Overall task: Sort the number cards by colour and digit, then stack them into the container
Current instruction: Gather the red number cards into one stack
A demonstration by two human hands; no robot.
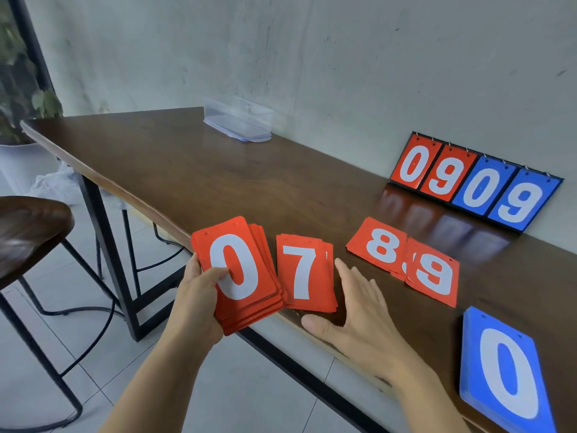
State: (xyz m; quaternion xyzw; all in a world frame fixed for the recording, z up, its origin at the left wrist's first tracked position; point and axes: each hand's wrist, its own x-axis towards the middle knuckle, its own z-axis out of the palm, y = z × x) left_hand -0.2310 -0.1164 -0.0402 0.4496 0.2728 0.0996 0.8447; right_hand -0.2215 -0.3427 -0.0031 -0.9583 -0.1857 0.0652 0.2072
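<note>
My left hand [196, 304] grips the red card stack [240, 276], handy for dealing, while my right hand [359, 314] lies open just right of the 7 pile [307, 273], probably squaring it, container [239, 121] far ahead on the table [156, 157].

Dark wooden table [156, 157] against grey wall [343, 57], stool [28, 229] on tiled floor [249, 385].

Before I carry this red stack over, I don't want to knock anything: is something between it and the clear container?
Nothing visible. The red stack in your left hand faces only open table up to the container; the 7 pile lies off to the right.
</note>
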